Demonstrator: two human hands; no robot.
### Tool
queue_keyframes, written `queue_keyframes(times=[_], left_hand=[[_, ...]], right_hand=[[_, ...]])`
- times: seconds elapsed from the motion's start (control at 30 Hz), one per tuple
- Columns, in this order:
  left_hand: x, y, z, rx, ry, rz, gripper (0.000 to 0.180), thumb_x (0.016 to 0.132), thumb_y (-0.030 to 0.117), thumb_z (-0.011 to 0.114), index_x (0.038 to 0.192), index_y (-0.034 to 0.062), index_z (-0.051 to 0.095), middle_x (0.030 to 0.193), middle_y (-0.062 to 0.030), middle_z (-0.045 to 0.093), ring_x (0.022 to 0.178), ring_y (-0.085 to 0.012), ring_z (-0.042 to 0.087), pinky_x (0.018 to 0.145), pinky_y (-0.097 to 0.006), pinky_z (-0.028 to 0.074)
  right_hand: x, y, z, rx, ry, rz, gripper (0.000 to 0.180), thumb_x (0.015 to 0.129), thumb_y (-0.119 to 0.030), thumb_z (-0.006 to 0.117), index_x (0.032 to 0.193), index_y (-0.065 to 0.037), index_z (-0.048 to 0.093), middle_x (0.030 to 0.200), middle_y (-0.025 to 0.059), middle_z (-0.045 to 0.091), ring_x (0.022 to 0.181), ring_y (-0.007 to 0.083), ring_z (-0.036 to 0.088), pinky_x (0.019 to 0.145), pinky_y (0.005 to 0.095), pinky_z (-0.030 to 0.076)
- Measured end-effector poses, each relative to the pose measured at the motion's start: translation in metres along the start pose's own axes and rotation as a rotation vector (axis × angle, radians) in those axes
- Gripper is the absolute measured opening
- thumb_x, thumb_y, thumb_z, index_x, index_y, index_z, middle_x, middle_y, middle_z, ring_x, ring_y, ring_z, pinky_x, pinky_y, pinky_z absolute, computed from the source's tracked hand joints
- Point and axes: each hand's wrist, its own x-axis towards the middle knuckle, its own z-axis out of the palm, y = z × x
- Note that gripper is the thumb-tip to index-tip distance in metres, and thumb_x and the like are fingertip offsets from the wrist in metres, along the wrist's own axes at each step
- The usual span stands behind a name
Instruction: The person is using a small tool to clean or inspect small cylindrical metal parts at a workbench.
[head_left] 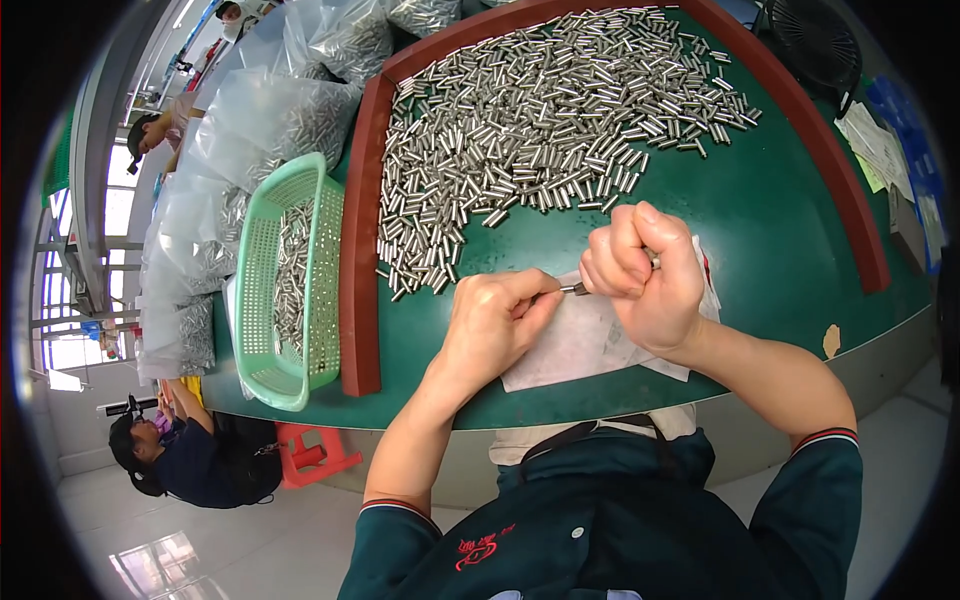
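My left hand (pixel 492 322) rests on the green table and pinches one end of a small metal pin (pixel 574 289). My right hand (pixel 645 278) is closed in a fist around a thin tool whose tip meets that pin. Both hands hover over a white paper sheet (pixel 575 345). A large heap of short shiny metal pins (pixel 530 130) is spread across the table just beyond my hands.
A red-brown raised border (pixel 358 260) frames the green table (pixel 780 220). A light green perforated basket (pixel 290 290) with pins stands left of it, beside clear plastic bags (pixel 260 120) of pins. A person (pixel 185 455) crouches on the floor lower left. Papers (pixel 880 150) lie at right.
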Motion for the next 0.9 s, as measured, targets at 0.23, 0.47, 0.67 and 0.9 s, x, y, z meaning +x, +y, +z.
queue_keyframes(times=[0.23, 0.47, 0.67, 0.9], left_hand=[[0.0, 0.0, 0.003, -0.014, 0.017, -0.009, 0.005, 0.068, 0.005, 0.063, 0.07, 0.0018, 0.059, 0.048, -0.0096, 0.048, 0.04, -0.0229, 0.046, 0.041, -0.031, 0.037], [0.0, -0.002, 0.007, -0.061, 0.013, -0.022, 0.006, 0.069, 0.004, 0.062, 0.068, 0.001, 0.058, 0.049, -0.0119, 0.05, 0.041, -0.0245, 0.049, 0.042, -0.032, 0.038], [0.001, -0.001, 0.004, -0.054, 0.001, -0.002, 0.006, 0.068, 0.004, 0.062, 0.068, 0.0006, 0.058, 0.049, -0.0122, 0.05, 0.042, -0.0251, 0.05, 0.042, -0.031, 0.039], [0.001, 0.002, 0.005, -0.041, -0.004, -0.005, 0.006, 0.068, 0.004, 0.062, 0.068, 0.0005, 0.058, 0.049, -0.0116, 0.05, 0.041, -0.0244, 0.05, 0.042, -0.031, 0.039]], right_hand=[[0.0, 0.001, -0.001, 0.005, 0.006, -0.019, 0.039, 0.089, -0.025, 0.027, 0.053, -0.012, 0.026, 0.042, -0.0024, 0.025, 0.04, 0.0087, 0.016, 0.041, 0.025, 0.019], [-0.002, 0.002, 0.003, -0.043, 0.017, -0.017, 0.039, 0.089, -0.025, 0.028, 0.052, -0.012, 0.026, 0.043, -0.0025, 0.025, 0.04, 0.0083, 0.017, 0.041, 0.0248, 0.019], [-0.002, 0.003, 0.01, -0.111, 0.03, -0.05, 0.04, 0.089, -0.025, 0.029, 0.052, -0.011, 0.027, 0.044, -0.0025, 0.025, 0.042, 0.0081, 0.017, 0.041, 0.0242, 0.019], [-0.003, 0.002, 0.009, -0.09, 0.018, -0.041, 0.035, 0.086, -0.016, 0.033, 0.053, -0.007, 0.026, 0.049, -0.0017, 0.026, 0.045, 0.007, 0.023, 0.042, 0.0229, 0.021]])
